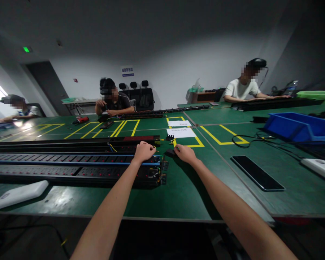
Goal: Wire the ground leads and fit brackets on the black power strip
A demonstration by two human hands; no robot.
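1. My left hand [144, 151] is curled shut, knuckles up, over the open end of the long power strip [97, 169]. I cannot tell whether it pinches anything inside the fist.
2. My right hand [185, 153] lies just beside that end, fingers closed on a small black part [170, 153] that rests on the tabletop [178, 202].
3. The power strip runs away to my left along the tabletop, parallel with other long black rails [70, 144] behind it. I judge it stiff and fairly heavy for its length. Lifted by one end it would likely sag or swing, so the body is the place to hold, with both hands spread along it.
4. Loose coloured wires [159, 172] stick out of the open end. They look thin and soft, and I would not pull or carry by them.
5. The small black part seems light and hard, easy to pinch by its sides, and easy to drop.
6. Well apart to the right lie a dark phone [256, 172] and a blue bin [298, 126].
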